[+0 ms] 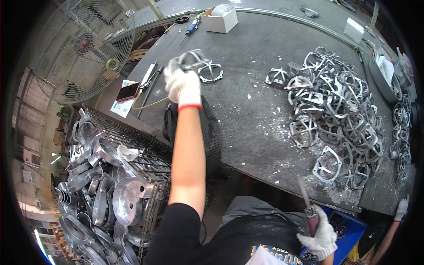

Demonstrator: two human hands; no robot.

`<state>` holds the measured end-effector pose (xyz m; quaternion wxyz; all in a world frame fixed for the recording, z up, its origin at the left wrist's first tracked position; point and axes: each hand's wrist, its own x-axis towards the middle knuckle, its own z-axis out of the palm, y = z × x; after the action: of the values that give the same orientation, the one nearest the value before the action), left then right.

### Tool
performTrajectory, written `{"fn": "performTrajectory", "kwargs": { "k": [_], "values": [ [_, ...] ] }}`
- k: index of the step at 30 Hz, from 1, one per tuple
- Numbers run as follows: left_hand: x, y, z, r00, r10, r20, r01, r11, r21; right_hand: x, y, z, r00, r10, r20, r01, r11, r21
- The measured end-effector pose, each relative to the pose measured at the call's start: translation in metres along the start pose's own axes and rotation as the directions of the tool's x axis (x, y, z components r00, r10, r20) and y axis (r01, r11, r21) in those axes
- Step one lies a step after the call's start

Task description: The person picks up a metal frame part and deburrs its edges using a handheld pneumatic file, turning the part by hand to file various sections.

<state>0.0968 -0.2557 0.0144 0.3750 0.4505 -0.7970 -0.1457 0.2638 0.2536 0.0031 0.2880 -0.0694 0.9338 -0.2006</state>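
My left hand (pixel 183 86), in a white knit glove with a red cuff, reaches over the far left of the table. Its fingers are closed on a metal ring frame (pixel 193 58), blurred by motion. Just right of it, a second ring frame (pixel 210 72) lies flat on the dark table (pixel 247 57). Low on the right, close to my body, my right hand (pixel 321 236), also gloved, grips a file (pixel 304 191) by its red handle, the blade pointing up and away. A big heap of similar metal frames (pixel 331 97) covers the table's right side.
At lower left, a wire basket (pixel 154 207) is full of metal castings (pixel 128 201). A fan (pixel 84 44) stands behind it. A phone (pixel 128 91), a blue power driver (pixel 193 25) and a white box (pixel 221 22) sit farther off. A blue bin (pixel 353 232) and another person's gloved hand (pixel 402 208) are at right.
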Motion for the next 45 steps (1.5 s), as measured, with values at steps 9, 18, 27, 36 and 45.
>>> {"fn": "performTrajectory", "kwargs": {
  "k": [9, 18, 27, 36, 45],
  "values": [
    [0.018, -0.001, 0.007, 0.869, 0.152, 0.47, -0.419, 0.73, 0.54, 0.002, 0.004, 0.012, 0.995, -0.101, -0.013, 0.101, 0.969, 0.227],
    [-0.214, 0.099, -0.067, -0.056, 0.974, 0.218, -0.54, 0.154, -0.827, -0.013, 0.03, 0.008, 0.884, 0.074, -0.462, 0.076, 0.952, 0.298],
    [-0.26, 0.07, -0.064, 0.34, 0.535, 0.774, 0.468, 0.617, -0.632, -0.016, 0.037, -0.003, 0.868, 0.175, -0.464, 0.022, 0.921, 0.389],
    [-0.237, 0.019, -0.099, 0.569, 0.355, 0.742, 0.209, 0.81, -0.548, 0.002, 0.022, -0.01, 0.926, 0.027, -0.376, 0.071, 0.967, 0.243],
    [-0.194, 0.023, -0.076, 0.152, 0.84, 0.521, -0.44, 0.53, -0.725, 0.012, -0.004, -0.024, 0.925, -0.066, -0.374, 0.114, 0.988, 0.108]
  ]
}}
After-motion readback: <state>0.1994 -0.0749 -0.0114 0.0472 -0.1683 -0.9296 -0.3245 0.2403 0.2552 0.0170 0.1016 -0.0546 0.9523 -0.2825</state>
